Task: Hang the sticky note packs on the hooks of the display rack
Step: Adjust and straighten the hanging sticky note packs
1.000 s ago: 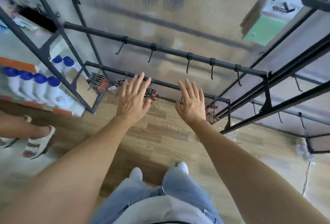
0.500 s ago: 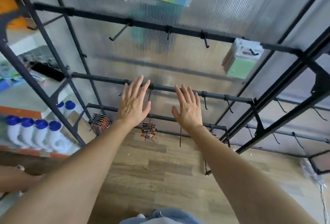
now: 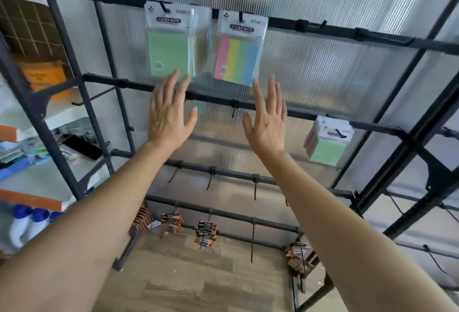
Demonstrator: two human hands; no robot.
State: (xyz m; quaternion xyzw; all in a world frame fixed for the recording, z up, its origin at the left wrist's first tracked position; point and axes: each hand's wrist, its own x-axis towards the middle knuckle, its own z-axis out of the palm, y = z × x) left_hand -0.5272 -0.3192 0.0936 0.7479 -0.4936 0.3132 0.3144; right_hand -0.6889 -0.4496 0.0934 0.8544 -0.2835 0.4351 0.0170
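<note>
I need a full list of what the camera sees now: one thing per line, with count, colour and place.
green sticky note pack: one, green, on a top-bar hook, left.
striped sticky note pack: one, pink, yellow, green and blue, on the next hook to the right.
second green sticky note pack: one, green, on the bar below, far right.
display rack: one, black, filling the view.
empty hooks: several, black, on the lower bars.
carded packs: four clusters, orange and black, lowest bar.
bottles: several, white with blue caps, lower left.
floor: one, wood-look brown, below.
left hand: open, empty, raised below the green pack.
right hand: open, empty, below the striped pack.
</note>
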